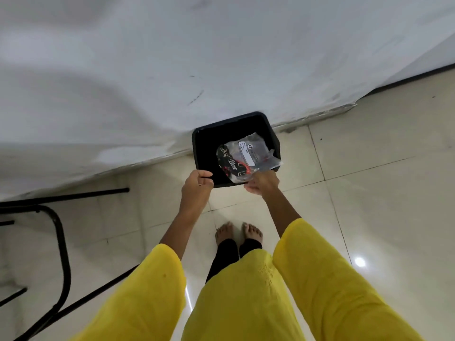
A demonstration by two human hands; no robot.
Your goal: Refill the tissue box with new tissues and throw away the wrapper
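Note:
A black square bin point(229, 123) stands on the floor against the white wall. My left hand point(197, 187) grips the bin's near left rim. My right hand point(262, 184) pinches the lower edge of a clear plastic wrapper point(246, 157) with white lettering and a white label. The crumpled wrapper hangs over the bin's open mouth, near its right side. The bin's inside is dark and I cannot tell what lies in it. No tissue box is in view.
Cream floor tiles point(369, 193) spread around the bin. Black metal furniture legs point(61, 232) stand at the left. My bare feet point(238, 233) are just behind the bin. The white wall point(172, 57) fills the upper frame.

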